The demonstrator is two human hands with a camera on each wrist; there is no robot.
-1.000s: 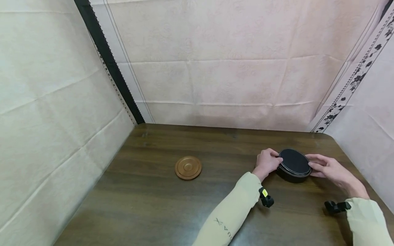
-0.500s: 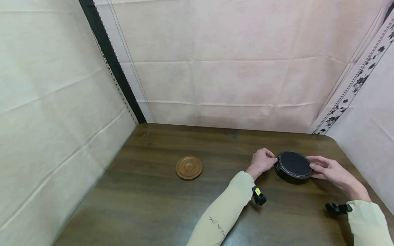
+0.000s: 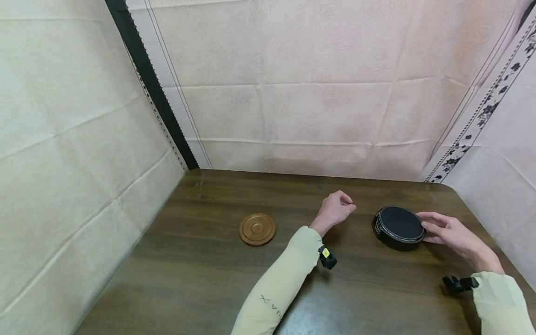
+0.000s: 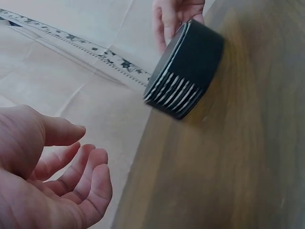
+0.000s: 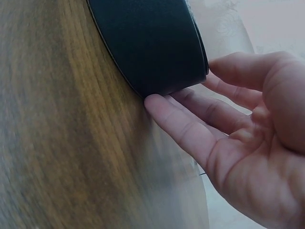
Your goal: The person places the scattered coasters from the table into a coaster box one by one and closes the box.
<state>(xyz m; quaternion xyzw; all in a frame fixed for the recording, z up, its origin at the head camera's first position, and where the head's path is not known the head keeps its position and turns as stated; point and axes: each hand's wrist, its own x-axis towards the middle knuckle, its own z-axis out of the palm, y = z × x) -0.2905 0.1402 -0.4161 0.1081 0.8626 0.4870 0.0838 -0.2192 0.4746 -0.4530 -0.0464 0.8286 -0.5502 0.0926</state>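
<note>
A round black coaster holder (image 3: 398, 224) stands on the table at the right. Pale-edged layers show stacked in a gap in its side (image 4: 175, 91) in the left wrist view. My right hand (image 3: 454, 235) rests its fairly straight fingers against the holder's right side, with the thumb tip at the upper rim (image 5: 208, 64). Left of the holder and apart from it, my left hand (image 3: 334, 209) is over the table, loosely curled and holding nothing. Farther left lies a brown wooden-looking disc (image 3: 257, 229) with ring grooves, flat on the table.
The dark wood table (image 3: 201, 279) has rounded far corners. Pale cloth walls (image 3: 293, 111) rise behind it and on both sides. Each wrist wears a small black camera (image 3: 327, 258).
My left hand has let go of the coaster holder and drawn away to the left. The holder shifted slightly toward me, then stayed still; my right hand remains beside it.
</note>
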